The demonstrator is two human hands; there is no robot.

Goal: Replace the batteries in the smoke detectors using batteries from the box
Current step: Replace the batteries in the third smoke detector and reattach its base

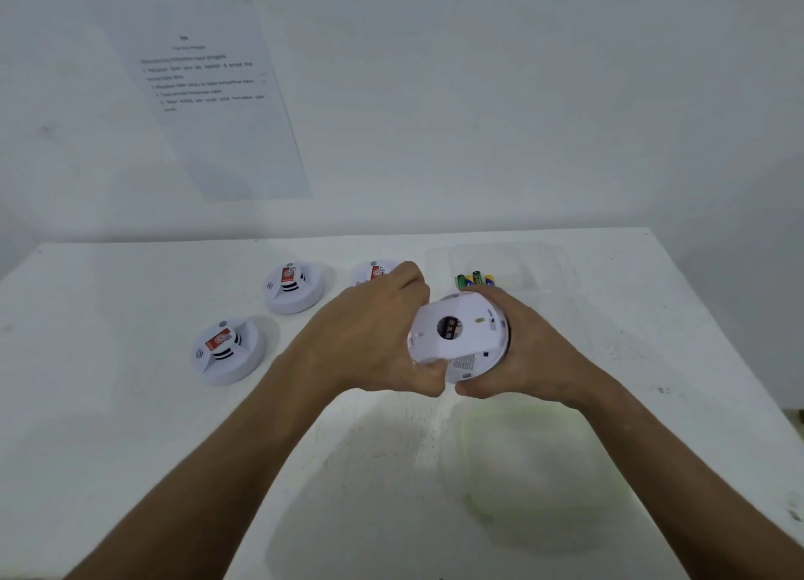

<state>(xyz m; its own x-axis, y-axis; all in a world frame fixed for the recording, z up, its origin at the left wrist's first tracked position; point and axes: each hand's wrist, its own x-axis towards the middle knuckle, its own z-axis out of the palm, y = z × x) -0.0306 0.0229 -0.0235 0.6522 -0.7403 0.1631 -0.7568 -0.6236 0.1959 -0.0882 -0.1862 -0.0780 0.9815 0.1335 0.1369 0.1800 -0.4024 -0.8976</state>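
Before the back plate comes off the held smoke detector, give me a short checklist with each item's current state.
1. Held detector gripped by both the left hand and the right hand: ok.
2. Back plate facing the camera, central hole visible: ok.
3. Plate fully detached: not ok, still on the body.
4. Batteries in the clear box behind the hands: ok.
5. Three other detectors, e.g., resting on the table: ok.
6. Old batteries inside: cannot tell.

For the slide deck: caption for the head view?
Both hands twist the back plate off a smoke detector above the table.
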